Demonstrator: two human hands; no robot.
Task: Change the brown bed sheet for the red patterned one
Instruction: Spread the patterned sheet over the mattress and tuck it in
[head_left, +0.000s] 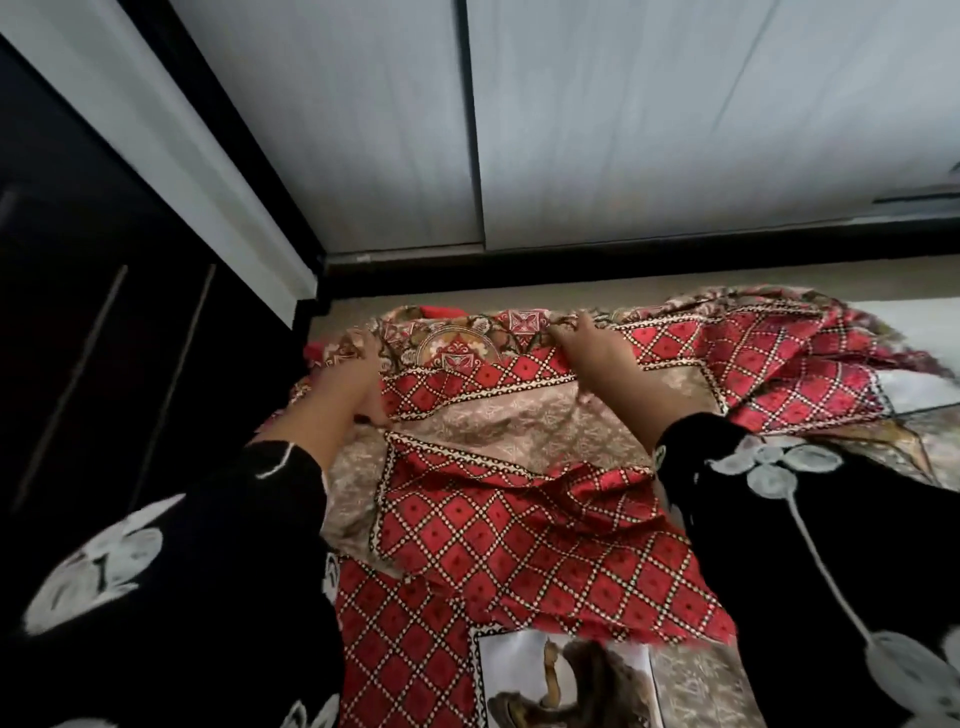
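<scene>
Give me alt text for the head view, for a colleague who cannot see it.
Two hands in black, white-flowered sleeves reach to the far edge of a rumpled red patterned sheet: the left hand seems to grip it near the corner, the right hand rests on it. Beyond stand pale panelled doors, with a dark wardrobe at left.

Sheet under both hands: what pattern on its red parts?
The glossy red patterned sheet shows red diamonds in a white-dotted lattice, best in head view.

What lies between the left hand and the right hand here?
Head view: only the red patterned sheet, its ornate border with an arch motif, spans the gap from left hand to right hand.
</scene>
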